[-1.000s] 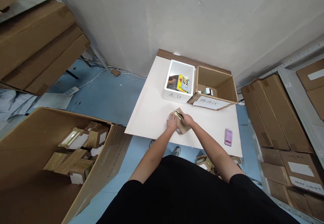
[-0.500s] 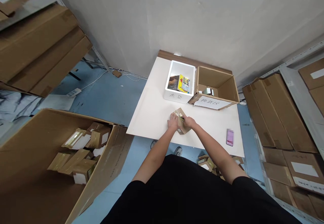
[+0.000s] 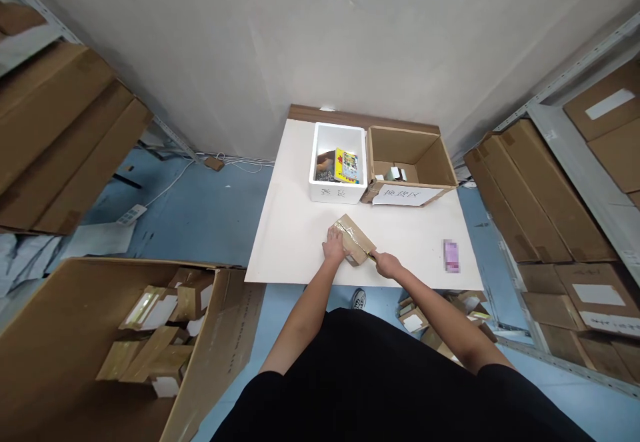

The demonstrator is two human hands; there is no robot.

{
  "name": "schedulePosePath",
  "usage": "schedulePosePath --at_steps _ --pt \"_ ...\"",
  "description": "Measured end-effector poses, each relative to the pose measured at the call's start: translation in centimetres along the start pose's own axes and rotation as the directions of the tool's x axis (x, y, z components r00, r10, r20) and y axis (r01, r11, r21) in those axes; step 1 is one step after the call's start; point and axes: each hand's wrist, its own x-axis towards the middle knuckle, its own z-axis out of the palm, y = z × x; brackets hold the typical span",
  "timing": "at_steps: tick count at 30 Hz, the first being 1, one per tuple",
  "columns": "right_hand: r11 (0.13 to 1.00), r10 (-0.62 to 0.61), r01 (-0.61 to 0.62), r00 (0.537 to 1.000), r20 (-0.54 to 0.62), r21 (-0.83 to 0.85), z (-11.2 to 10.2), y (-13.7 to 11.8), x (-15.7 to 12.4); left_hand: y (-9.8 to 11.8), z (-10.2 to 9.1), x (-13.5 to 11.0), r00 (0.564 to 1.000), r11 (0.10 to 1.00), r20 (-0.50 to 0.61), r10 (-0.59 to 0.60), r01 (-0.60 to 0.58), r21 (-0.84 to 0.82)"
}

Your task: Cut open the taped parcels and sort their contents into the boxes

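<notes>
Well, the small taped parcel [image 3: 356, 242] lies near the table's [image 3: 290, 229] front edge, my left hand [image 3: 334, 247] flat on its left end, my right hand [image 3: 387, 266] closed round a thin tool [image 3: 373, 255] at its near corner. Light, stiff card, I judge; the tape is slick, so grip bare edges. Foam box [image 3: 336, 193] and carton [image 3: 443, 165] stand clear at the back edge.
</notes>
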Motion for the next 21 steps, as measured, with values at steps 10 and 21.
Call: schedulePosePath --at_steps 10,21 --pt "0.978 0.09 -0.075 0.994 -0.066 0.193 1.9 6.7 -3.8 1.0 0.7 -0.3 0.998 0.996 -0.038 -0.05 0.052 0.069" --pt "0.736 0.338 -0.044 0.889 -0.31 0.675 3.0 3.0 7.0 5.8 5.7 -3.8 0.973 0.951 -0.143 -0.18 0.209 0.229"
